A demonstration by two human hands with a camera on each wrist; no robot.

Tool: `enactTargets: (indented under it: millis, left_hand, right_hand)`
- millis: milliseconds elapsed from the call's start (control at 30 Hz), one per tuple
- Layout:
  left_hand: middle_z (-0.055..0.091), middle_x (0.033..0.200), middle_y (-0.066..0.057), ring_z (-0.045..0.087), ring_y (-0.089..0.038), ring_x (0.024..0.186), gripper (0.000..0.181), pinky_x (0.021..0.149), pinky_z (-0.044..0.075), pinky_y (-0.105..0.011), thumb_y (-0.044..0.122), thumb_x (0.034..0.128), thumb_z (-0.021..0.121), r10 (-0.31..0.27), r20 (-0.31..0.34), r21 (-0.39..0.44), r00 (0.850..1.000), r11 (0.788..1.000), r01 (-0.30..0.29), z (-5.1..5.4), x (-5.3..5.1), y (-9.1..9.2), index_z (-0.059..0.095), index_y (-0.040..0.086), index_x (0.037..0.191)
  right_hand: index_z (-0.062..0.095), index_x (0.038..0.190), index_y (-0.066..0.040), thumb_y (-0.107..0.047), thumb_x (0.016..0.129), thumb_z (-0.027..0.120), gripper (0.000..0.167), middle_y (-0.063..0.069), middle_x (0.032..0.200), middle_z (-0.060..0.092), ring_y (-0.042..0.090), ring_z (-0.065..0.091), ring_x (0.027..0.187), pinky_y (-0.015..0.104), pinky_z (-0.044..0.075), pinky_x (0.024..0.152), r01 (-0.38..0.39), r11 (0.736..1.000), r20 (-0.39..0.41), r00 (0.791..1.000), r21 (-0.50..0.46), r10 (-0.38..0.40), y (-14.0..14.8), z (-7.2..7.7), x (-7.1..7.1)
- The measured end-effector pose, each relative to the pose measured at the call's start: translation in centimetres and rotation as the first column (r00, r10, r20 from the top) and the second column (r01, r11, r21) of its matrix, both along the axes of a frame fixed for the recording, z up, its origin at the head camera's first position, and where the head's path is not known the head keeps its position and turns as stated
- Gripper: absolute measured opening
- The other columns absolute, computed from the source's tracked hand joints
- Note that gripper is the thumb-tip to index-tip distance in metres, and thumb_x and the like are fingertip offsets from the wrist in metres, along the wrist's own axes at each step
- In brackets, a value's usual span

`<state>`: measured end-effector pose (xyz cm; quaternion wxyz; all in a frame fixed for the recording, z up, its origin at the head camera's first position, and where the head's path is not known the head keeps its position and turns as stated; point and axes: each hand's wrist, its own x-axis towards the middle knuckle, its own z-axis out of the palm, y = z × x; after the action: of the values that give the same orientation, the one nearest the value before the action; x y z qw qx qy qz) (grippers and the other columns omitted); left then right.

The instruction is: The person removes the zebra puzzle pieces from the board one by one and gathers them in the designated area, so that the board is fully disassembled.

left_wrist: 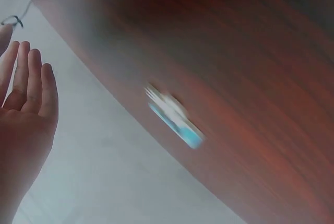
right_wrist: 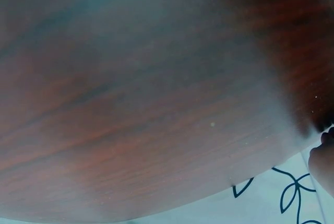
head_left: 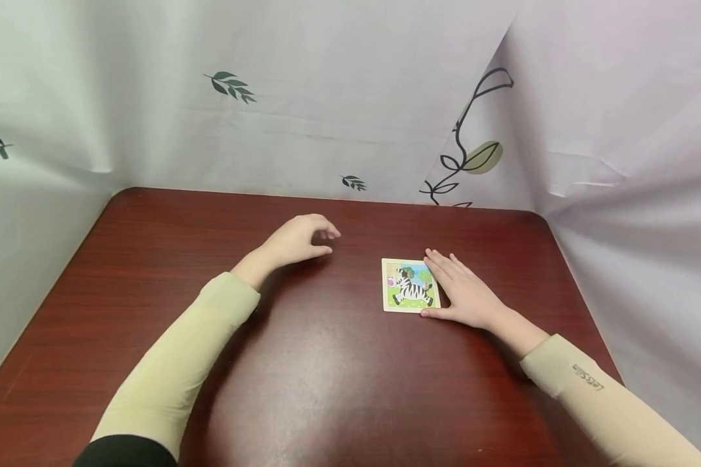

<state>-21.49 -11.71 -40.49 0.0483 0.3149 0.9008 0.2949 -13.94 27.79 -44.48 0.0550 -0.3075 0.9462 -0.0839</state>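
Observation:
A small square zebra picture board (head_left: 411, 292) with a pale rim lies flat, right of the table's middle. My right hand (head_left: 466, 295) rests at its right side, fingers straight by the upper corner and thumb by the lower one. To the left of the board, apart from it, my left hand (head_left: 298, 239) hovers with loosely bent fingers and nothing in them. The left wrist view shows the left hand (left_wrist: 28, 109) at its edge and the board (left_wrist: 175, 117) blurred. Only a sliver of the right hand (right_wrist: 323, 161) enters the right wrist view.
The dark red wooden table (head_left: 304, 363) has rounded far corners. White curtain (head_left: 304, 130) with leaf prints hangs along its back and both sides, close to the edges.

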Motion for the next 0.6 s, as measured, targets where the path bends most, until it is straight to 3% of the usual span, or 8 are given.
enactTargets:
  millis: [333,600]
  left_hand:
    - [0.075,0.115,-0.004,0.07,-0.021,0.105,0.027,0.098,0.056,-0.036,0.014,0.0931,0.081,-0.097,-0.001,-0.029,0.995,0.995,0.097,-0.5,-0.2,5.5,0.077,0.01,0.12]
    - [0.074,0.117,-0.004,0.069,-0.019,0.106,0.026,0.098,0.056,-0.032,0.017,0.0955,0.079,-0.148,0.021,-0.049,0.989,0.988,0.149,-0.2,-0.1,9.3,0.077,0.011,0.121]
  right_hand:
    - [0.028,0.166,0.0,-0.065,0.085,0.078,0.115,0.015,0.177,0.022,0.034,0.021,0.165,0.055,0.017,0.134,0.005,1.0,0.0,1.0,0.002,-0.005,-0.1,-0.1,0.0]
    - [0.028,0.166,0.0,-0.064,0.086,0.078,0.114,0.016,0.177,0.023,0.035,0.022,0.164,0.056,0.018,0.133,0.007,1.0,-0.001,1.0,-0.005,-0.007,-0.1,0.0,0.1]
